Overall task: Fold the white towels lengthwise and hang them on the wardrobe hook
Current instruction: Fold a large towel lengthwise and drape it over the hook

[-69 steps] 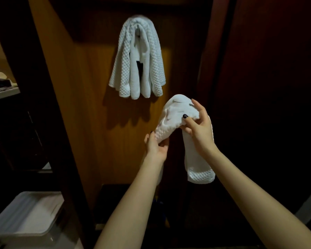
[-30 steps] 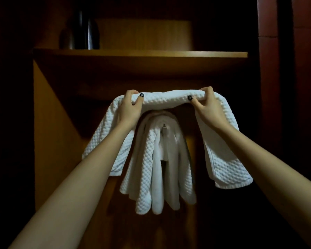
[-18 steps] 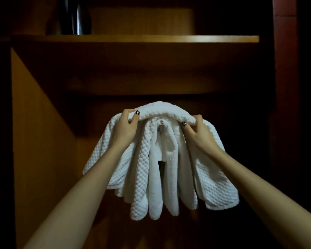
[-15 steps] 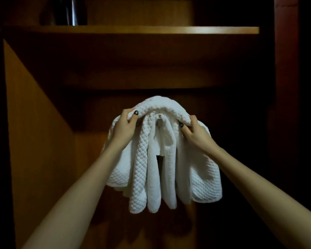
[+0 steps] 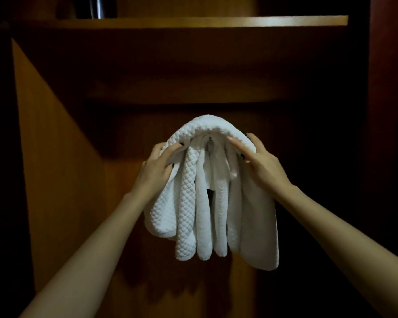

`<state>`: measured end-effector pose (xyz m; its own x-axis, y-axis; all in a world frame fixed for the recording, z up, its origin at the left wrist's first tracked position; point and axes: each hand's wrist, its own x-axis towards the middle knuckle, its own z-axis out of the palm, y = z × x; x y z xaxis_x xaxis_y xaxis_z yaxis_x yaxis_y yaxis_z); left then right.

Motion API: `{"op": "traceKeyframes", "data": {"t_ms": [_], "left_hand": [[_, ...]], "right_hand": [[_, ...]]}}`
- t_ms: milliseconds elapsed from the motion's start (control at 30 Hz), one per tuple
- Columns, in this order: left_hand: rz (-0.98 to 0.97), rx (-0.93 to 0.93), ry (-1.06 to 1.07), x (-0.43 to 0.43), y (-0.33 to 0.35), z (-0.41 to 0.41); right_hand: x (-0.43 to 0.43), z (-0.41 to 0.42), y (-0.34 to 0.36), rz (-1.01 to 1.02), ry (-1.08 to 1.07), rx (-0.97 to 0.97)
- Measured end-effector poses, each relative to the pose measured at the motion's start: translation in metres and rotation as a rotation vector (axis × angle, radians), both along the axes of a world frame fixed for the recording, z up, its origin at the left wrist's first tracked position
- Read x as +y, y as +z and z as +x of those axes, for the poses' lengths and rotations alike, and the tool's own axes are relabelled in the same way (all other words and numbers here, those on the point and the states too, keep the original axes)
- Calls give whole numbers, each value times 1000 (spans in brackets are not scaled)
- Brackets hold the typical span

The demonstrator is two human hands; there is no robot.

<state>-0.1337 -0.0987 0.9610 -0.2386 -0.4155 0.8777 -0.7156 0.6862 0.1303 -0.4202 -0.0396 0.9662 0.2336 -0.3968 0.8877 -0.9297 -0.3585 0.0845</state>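
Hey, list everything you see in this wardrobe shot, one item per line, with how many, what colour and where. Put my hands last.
Top white waffle-weave towel: one, white, draped over the hook and the other towels.
White waffle-weave towels underneath: at least one, exact count unclear, white, hanging from the hook.
Small metal hook: one, silver-grey, under the top towel's arch, between the hands.
Wooden shelf: one, light brown, across the top.
Dark shiny cylinder: one, dark metallic, on the shelf at upper left, cropped.
Wooden side panel: one, orange-brown, at left.
Left hand: one, grips the top towel's left side.
Right hand: one, grips its right side.
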Motion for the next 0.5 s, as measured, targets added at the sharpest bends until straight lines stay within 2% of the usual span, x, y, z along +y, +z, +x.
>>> {"op": "traceKeyframes", "data": {"t_ms": [100, 167, 333, 500], "left_hand": [[-16, -72, 30, -2, -4, 1], [15, -56, 7, -5, -3, 0], [-53, 43, -63, -4, 34, -22], [-8, -99, 36, -11, 66, -32]], "right_hand": [[1, 2, 3, -76, 32, 30], [-3, -1, 10, -96, 10, 49], [-13, 1, 46, 9, 58, -51], [-23, 13, 68, -57, 18, 91]]}}
